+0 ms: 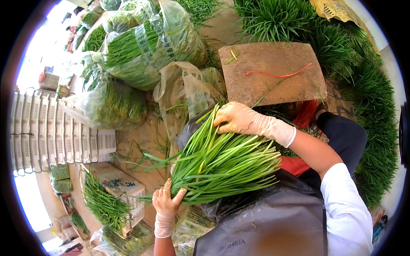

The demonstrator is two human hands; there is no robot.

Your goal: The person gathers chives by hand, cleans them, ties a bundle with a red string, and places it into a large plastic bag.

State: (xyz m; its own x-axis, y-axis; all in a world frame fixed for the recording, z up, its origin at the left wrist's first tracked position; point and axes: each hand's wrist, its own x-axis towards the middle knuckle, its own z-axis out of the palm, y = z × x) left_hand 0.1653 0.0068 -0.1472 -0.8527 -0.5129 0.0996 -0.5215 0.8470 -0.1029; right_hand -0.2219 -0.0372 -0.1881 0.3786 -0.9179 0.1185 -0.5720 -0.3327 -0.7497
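A thick bunch of garlic chives (224, 166) lies across my lap on a dark apron (256, 220), its pale cut ends towards the right. My left hand (167, 198), in a thin pale glove, grips the leafy end at the lower left, with thumb and fingers on either side of it. From above, my right hand (238, 118), gloved too, has its bent fingers closed on leaves along the bunch's upper edge. One yellowed leaf (209, 144) shows among the green. Part of the right fingertips is hidden by the hand.
Ahead stands a worn wooden board (272, 73) with a red plastic strip (278, 75) on it. Chives (374, 115) are heaped along the right. Filled plastic bags (153, 54), an open plastic bag (189, 83), white crates (64, 131) and a printed box (118, 182) stand left.
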